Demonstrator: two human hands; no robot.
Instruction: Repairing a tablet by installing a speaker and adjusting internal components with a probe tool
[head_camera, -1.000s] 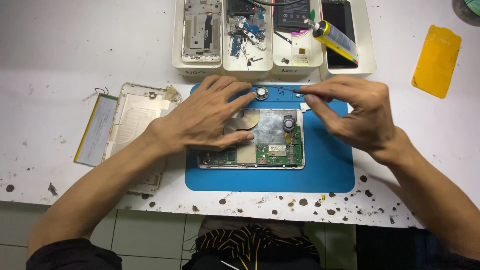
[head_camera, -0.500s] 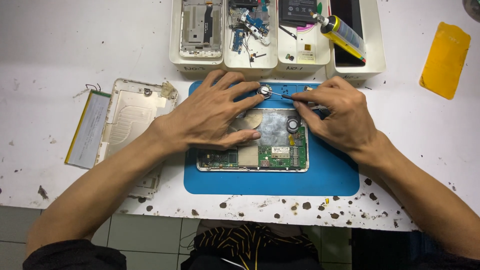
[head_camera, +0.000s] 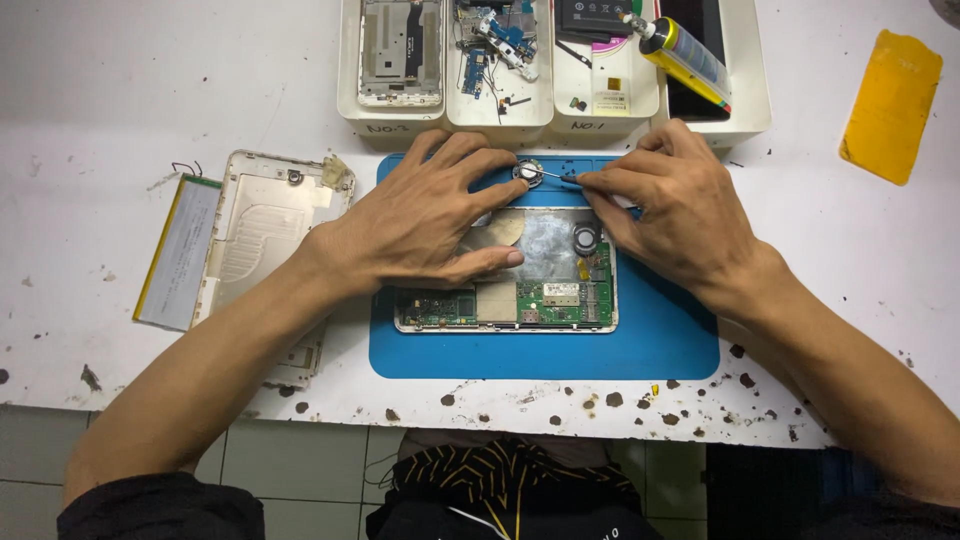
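Observation:
An opened tablet (head_camera: 545, 290) with a green circuit board and silver shielding lies on a blue work mat (head_camera: 650, 345). My left hand (head_camera: 420, 215) rests flat over the tablet's upper left, its fingertips by a small round silver part (head_camera: 527, 171) on the mat. My right hand (head_camera: 670, 205) pinches thin tweezers (head_camera: 556, 177) whose tip touches that round part. A second round part (head_camera: 585, 238) sits in the tablet's upper right.
A removed tablet back cover (head_camera: 265, 235) and a flat battery (head_camera: 180, 250) lie to the left. White trays (head_camera: 400, 115) with phone parts stand behind the mat, a yellow-capped glue tube (head_camera: 685, 55) lies across them. A yellow pad (head_camera: 892, 105) lies far right. The table edge is near me.
Both hands have stayed at the mat's top edge. My right hand has shifted slightly left, bringing the tweezer tip onto the round part. The view has drifted a little.

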